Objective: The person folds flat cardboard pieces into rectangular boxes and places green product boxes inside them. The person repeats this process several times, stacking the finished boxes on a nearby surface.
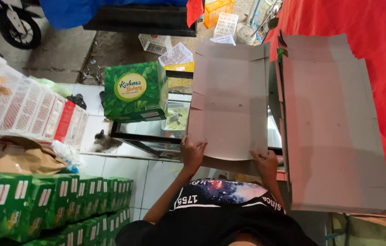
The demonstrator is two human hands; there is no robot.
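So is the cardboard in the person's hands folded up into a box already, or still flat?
Still flat. The grey cardboard sheet is spread open, flaps out, with the left hand and right hand gripping its near edge.

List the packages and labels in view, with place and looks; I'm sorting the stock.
Green box: on the glass counter, leaf print, round yellow label.
Folded green boxes: stacked bottom left.
Flat grey carton: held by both hands.
Grey carton stack: at right.
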